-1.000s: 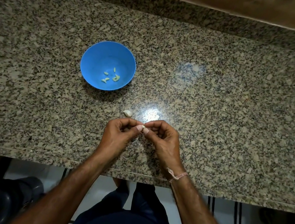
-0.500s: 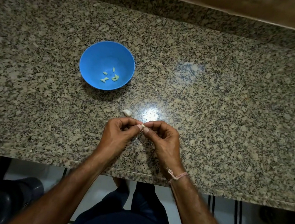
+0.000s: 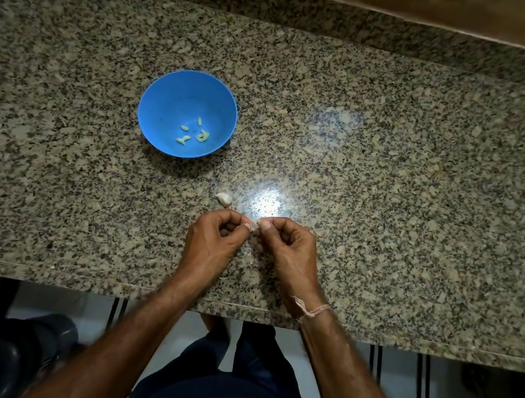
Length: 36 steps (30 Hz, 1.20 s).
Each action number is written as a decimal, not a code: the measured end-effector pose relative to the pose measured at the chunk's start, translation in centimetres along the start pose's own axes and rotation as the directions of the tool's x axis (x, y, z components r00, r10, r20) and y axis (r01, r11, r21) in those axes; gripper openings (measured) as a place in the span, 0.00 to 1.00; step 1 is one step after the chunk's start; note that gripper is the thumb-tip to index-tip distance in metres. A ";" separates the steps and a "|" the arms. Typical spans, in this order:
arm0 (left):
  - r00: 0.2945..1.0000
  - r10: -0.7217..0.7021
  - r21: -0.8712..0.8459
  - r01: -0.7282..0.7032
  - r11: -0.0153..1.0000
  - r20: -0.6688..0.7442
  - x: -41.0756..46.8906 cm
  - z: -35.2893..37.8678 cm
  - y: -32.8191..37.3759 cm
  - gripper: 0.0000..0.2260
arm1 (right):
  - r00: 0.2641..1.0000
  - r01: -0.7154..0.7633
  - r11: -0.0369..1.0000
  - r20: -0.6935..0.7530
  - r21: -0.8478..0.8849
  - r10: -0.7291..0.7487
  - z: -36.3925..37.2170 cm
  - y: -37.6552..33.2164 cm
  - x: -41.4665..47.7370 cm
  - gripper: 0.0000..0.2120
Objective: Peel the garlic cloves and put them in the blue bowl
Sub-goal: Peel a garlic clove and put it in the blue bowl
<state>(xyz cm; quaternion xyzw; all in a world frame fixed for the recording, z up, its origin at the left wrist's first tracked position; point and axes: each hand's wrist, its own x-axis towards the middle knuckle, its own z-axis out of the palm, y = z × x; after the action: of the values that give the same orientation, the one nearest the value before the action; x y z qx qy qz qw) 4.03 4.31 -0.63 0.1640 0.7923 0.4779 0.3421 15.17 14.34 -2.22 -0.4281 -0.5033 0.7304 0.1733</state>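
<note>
Pinching in tight here, both hands meet over the near middle of the speckled brown granite bench. The left hand and right hand have their fingers curled in, thumb tips nearly touching. Between them sits a small pale garlic clove, gripped from both sides. Only a sliver of it shows. It seems to lie crosswise, one end in each pinch, but which end is the tip I cannot tell.

Now the relation that matters: the round blue plastic bowl lies ahead and off to the left, well apart from the hands. The left hand is the nearer one, so by my reading the drop-off goes forward and left. A few peeled yellowish garlic cloves lie at the bottom of it.

Just beyond the left thumb rests a white unpeeled garlic clove, loose on the bench and touched by neither hand. Its long axis runs roughly left to right, the narrower end seemingly leftward. It looks like the next one up, and again the left hand is closer.
</note>
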 end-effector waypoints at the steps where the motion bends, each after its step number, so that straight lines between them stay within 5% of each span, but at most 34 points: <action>1: 1.000 -0.003 0.013 0.003 1.000 -0.005 0.0 0.0 -0.1 0.02 | 1.000 0.001 1.000 -0.011 -0.022 -0.002 -0.1 0.0 0.1 0.08; 8: 0.999 0.006 0.073 -0.004 0.997 -0.036 -0.2 0.2 -0.2 0.12 | 1.000 0.002 0.994 -0.028 -0.111 -0.005 -0.3 0.2 0.1 0.10; 19: 1.000 0.007 0.011 -0.007 1.000 0.004 -0.2 0.3 -0.2 0.04 | 0.996 0.079 0.986 0.059 -0.149 -0.071 -0.4 -0.1 0.3 0.07; 27: 0.995 0.092 0.243 -0.095 0.965 0.027 -0.4 0.0 -0.1 0.02 | 0.999 0.007 0.981 0.046 -0.194 0.002 -0.5 0.2 0.6 0.08; 36: 0.987 0.162 0.155 -0.163 0.974 0.023 -0.2 -0.2 -0.1 0.06 | 0.998 0.049 0.936 0.040 -0.350 -0.038 -0.5 0.6 0.7 0.15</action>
<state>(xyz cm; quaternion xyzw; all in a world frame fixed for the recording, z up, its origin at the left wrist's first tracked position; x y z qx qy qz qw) 4.06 4.03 -0.54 0.2569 0.8094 0.4400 0.2921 15.30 14.84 -3.12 -0.4288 -0.6374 0.6320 0.1021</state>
